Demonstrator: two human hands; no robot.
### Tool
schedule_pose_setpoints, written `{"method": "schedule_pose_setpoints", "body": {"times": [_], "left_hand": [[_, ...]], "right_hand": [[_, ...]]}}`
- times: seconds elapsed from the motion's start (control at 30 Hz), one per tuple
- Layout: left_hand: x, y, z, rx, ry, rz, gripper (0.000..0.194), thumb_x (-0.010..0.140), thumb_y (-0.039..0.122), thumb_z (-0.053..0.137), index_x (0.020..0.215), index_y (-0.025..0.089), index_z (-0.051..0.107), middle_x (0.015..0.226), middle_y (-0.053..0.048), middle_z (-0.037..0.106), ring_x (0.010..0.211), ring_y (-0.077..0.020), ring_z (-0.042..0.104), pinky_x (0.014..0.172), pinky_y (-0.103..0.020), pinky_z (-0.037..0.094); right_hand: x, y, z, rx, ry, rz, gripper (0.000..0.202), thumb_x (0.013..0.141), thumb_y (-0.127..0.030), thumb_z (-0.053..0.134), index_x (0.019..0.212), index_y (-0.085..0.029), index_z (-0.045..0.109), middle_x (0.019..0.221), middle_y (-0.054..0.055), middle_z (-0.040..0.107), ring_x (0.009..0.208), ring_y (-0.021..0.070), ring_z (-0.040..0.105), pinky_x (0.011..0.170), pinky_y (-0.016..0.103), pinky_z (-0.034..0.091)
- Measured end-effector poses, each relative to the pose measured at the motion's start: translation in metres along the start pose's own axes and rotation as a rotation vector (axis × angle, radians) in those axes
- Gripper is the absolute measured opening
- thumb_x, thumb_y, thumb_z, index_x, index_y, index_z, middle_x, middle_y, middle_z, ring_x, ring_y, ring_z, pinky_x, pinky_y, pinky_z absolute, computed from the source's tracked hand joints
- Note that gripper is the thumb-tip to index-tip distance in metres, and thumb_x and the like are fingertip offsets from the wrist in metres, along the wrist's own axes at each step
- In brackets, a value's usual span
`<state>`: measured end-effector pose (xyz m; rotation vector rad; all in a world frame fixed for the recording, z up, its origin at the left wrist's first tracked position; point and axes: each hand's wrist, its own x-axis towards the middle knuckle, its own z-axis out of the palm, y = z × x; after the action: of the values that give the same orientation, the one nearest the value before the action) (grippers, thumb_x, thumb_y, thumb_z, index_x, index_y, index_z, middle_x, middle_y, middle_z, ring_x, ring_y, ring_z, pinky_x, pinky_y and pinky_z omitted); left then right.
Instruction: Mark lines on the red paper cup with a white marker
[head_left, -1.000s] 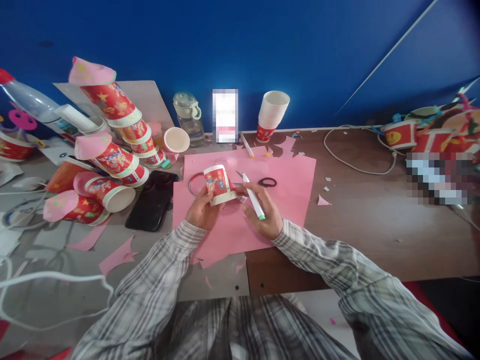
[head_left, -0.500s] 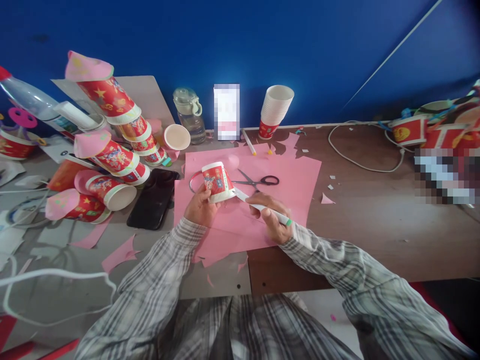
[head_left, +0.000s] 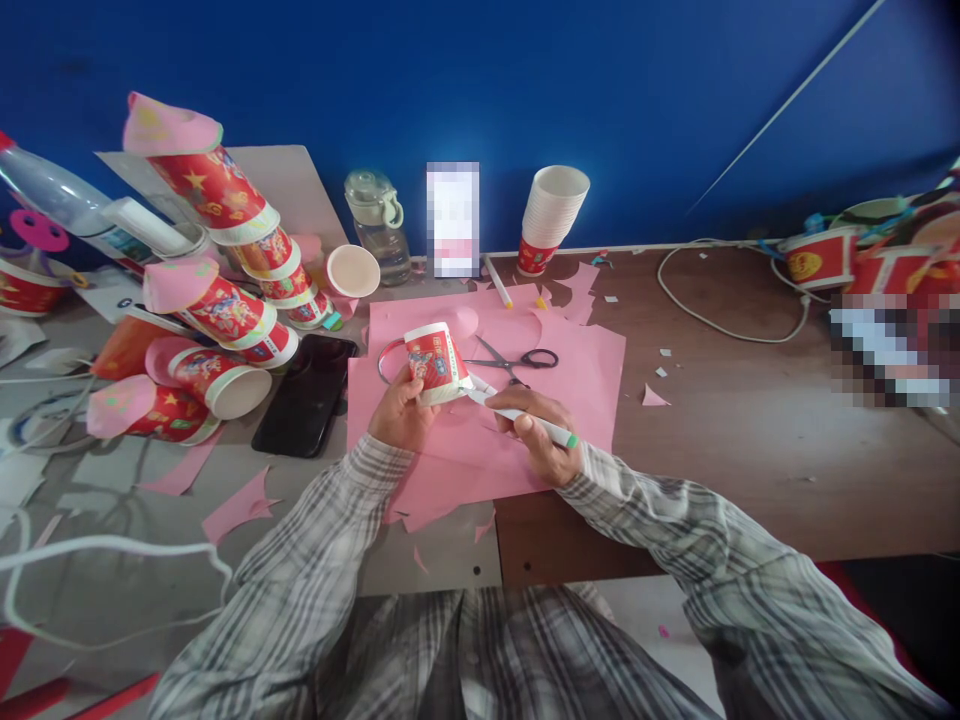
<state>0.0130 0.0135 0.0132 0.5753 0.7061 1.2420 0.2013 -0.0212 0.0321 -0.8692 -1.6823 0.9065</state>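
A red and white printed paper cup point(head_left: 435, 362) is tilted over the pink paper, with my left hand point(head_left: 401, 412) closed around its lower left side. In my right hand point(head_left: 541, 435) is a white marker point(head_left: 551, 428) with a green end, its tip at the cup's lower right rim. Whether the tip touches the rim I cannot tell. Just beyond my right hand, black-handled scissors point(head_left: 517, 357) lie spread on the pink paper point(head_left: 457, 480). A roll of clear tape or a ring point(head_left: 384, 362) is partly hidden behind the cup.
At left stand stacked paper cups with pink cones point(head_left: 217, 190), near a black phone point(head_left: 304, 395). Along the wall are a water bottle point(head_left: 379, 235), a lit phone point(head_left: 452, 220) and a cup stack point(head_left: 553, 220). A white cable point(head_left: 697, 318) loops at right.
The marker and my right hand have shifted slightly left along the cup's rim. A right-hand part of the pink paper has moved a little left. The left hand's grip is unchanged.
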Motion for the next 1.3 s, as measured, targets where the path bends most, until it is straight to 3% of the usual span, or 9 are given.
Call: {"method": "schedule_pose_setpoints", "body": {"times": [0.23,0.77,1.1,1.3], "left_hand": [[-0.0003,0.0005,0.0002,-0.011,0.010,0.006,0.025,0.065,0.021,0.054,0.089,0.021,0.056,0.094,0.000,0.063,0.093,-0.0178,0.057,0.084,-0.033,0.046],[0.0007,0.0036,0.0005,-0.011,0.024,0.012,0.023,0.065,0.019,0.051,0.087,0.021,0.056,0.091,0.000,0.063,0.089,-0.0174,0.058,0.081,-0.034,0.048],[0.0011,0.0009,-0.0009,0.049,0.003,0.025,0.028,0.065,0.021,0.053,0.093,0.020,0.056,0.089,0.000,0.063,0.084,-0.0167,0.059,0.083,-0.035,0.048],[0.0013,0.0029,0.0010,0.046,0.007,0.028,0.027,0.064,0.021,0.054,0.091,0.021,0.057,0.088,0.000,0.063,0.083,-0.0178,0.058,0.080,-0.036,0.049]], "right_hand": [[0.0009,-0.0015,-0.0004,0.014,0.005,0.028,0.044,0.088,-0.048,0.034,0.100,-0.015,0.061,0.064,0.005,0.055,0.055,0.0154,0.049,0.050,0.030,0.041],[0.0000,-0.0002,-0.0009,0.098,0.086,0.110,0.044,0.087,-0.050,0.036,0.094,-0.015,0.062,0.060,0.002,0.052,0.051,0.0142,0.048,0.049,0.029,0.039],[0.0007,0.0023,0.0000,0.102,0.038,0.092,0.040,0.087,-0.046,0.037,0.098,-0.016,0.061,0.063,0.003,0.055,0.054,0.0148,0.050,0.052,0.031,0.044],[0.0021,0.0023,0.0011,0.120,0.088,0.135,0.040,0.087,-0.045,0.038,0.092,-0.014,0.062,0.057,0.002,0.053,0.049,0.0133,0.046,0.048,0.029,0.040]]}}
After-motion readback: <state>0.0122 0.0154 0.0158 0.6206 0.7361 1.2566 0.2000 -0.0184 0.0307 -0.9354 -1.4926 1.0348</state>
